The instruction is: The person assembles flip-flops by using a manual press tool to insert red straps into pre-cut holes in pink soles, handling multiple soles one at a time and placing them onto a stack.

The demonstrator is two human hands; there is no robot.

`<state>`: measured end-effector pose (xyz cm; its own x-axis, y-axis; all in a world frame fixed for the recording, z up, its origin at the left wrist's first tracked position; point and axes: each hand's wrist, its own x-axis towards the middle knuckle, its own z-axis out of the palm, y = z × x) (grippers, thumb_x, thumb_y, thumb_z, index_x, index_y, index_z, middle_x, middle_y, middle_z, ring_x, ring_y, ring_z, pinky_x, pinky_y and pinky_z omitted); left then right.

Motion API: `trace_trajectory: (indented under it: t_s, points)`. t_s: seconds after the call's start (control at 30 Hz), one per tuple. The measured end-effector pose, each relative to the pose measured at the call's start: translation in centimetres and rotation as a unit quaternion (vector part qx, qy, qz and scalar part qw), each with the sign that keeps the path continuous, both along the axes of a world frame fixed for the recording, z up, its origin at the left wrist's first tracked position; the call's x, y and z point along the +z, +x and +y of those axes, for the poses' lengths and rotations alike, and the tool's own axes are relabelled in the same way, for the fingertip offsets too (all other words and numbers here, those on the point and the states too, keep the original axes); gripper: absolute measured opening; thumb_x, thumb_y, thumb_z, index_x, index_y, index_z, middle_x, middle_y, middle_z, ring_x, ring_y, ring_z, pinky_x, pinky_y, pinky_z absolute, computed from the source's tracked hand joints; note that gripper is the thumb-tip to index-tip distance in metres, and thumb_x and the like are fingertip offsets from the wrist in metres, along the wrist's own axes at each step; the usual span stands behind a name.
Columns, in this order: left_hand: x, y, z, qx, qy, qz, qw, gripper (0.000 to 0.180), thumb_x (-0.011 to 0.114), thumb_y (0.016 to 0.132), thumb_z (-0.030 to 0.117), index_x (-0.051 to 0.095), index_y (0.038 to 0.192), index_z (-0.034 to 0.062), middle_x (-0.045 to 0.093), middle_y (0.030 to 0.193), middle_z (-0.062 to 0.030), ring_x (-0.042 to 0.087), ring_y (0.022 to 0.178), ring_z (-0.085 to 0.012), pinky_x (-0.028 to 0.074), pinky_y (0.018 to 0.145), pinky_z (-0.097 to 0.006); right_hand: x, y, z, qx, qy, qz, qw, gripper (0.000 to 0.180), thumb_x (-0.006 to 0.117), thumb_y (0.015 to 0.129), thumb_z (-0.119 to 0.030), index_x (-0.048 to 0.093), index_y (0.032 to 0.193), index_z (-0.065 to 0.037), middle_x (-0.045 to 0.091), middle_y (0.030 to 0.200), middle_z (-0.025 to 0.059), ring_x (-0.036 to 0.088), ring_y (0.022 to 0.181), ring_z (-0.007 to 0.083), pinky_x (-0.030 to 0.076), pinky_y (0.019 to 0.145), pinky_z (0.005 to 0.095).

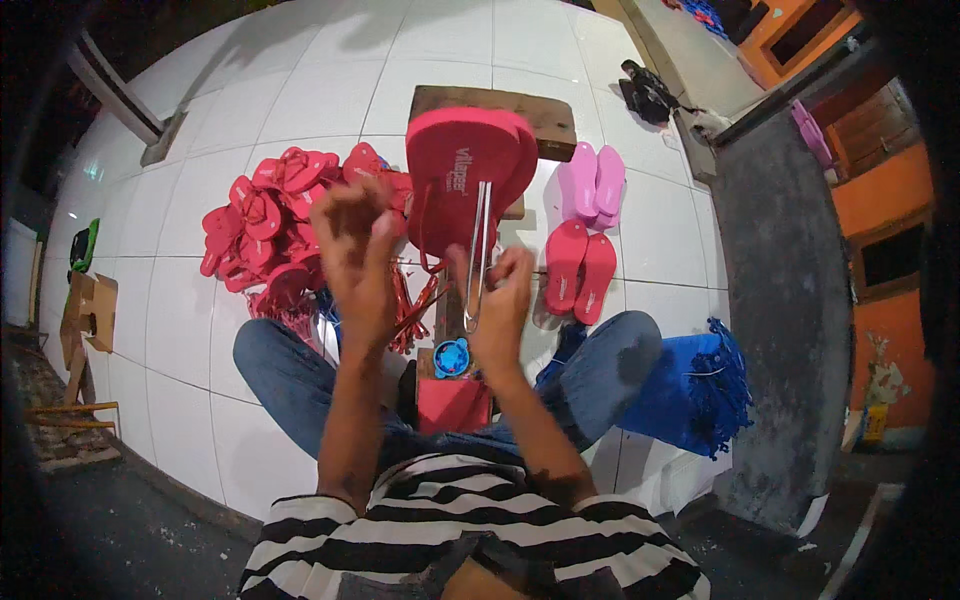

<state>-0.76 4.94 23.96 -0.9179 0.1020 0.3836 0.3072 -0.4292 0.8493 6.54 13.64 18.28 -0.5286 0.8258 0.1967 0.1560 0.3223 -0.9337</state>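
Red flip-flop soles (pixel 450 170) stand against a wooden block in front of me, a red strap hanging at their left edge. My right hand (pixel 503 310) is closed around a long, narrow, U-shaped metal tool like tweezers (pixel 474 270); its two prongs point up across the sole. Left of the soles, my left hand (pixel 357 260) is raised and smeared by motion. Its thumb stands apart from the curled fingers, and nothing shows in it. Below my hands sits a small blue cup (pixel 451 357) with blue bits inside.
A heap of red flip-flops (pixel 262 210) lies at the left, with red straps (pixel 410 325) nearer me. At the right are a pink pair (pixel 597 185) and a red pair (pixel 580 272). A blue bundle (pixel 690 385) lies beyond my right knee. The wooden block (pixel 550 118) stands ahead.
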Motion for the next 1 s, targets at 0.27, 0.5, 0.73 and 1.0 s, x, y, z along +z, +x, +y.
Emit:
trace_trajectory:
  t_s: [0.27, 0.5, 0.73, 1.0]
  points:
    - [-3.6, 1.5, -5.6, -0.275, -0.391, 0.383, 0.790, 0.023, 0.058, 0.080, 0.018, 0.063, 0.101, 0.0096, 0.063, 0.096, -0.0033, 0.054, 0.109, -0.0238, 0.042, 0.089, -0.037, -4.8, 6.7, -7.1, 0.311, -0.217, -0.043, 0.924, 0.025, 0.052, 0.093, -0.015, 0.050, 0.113, -0.001, 0.055, 0.089, 0.0061, 0.054, 0.077, 0.0116, 0.047, 0.068, 0.0276]
    - [-5.0, 4.7, -3.5, -0.171, -0.435, 0.476, 0.745, 0.031, 0.070, 0.071, 0.020, 0.066, 0.101, 0.0177, 0.062, 0.100, 0.0038, 0.056, 0.101, -0.0212, 0.043, 0.081, -0.038, 0.4, 14.7, 1.3, 0.219, -0.290, -0.112, 0.925, 0.024, 0.054, 0.094, -0.023, 0.058, 0.098, 0.001, 0.056, 0.076, 0.0014, 0.053, 0.061, 0.0071, 0.040, 0.051, 0.0205]
    - [-6.7, 8.2, 1.1, 0.042, -0.320, 0.371, 0.871, 0.029, 0.073, 0.068, 0.007, 0.069, 0.096, 0.0105, 0.062, 0.088, -0.0013, 0.057, 0.082, -0.0220, 0.047, 0.069, -0.034, 2.9, 8.8, 0.9, 0.025, -0.419, 0.195, 0.886, 0.022, 0.057, 0.093, -0.023, 0.059, 0.095, -0.002, 0.058, 0.087, 0.0046, 0.057, 0.083, 0.0127, 0.048, 0.076, 0.0303]
    - [-4.8, 4.2, -0.6, 0.103, -0.172, 0.225, 0.953, 0.041, 0.064, 0.081, 0.006, 0.050, 0.119, 0.0007, 0.054, 0.115, -0.0109, 0.054, 0.099, -0.0232, 0.045, 0.082, -0.036, 4.9, 5.6, 1.8, 0.320, -0.195, 0.271, 0.887, 0.023, 0.042, 0.100, -0.021, 0.053, 0.097, 0.000, 0.053, 0.085, 0.0047, 0.048, 0.077, 0.0121, 0.040, 0.074, 0.0263]
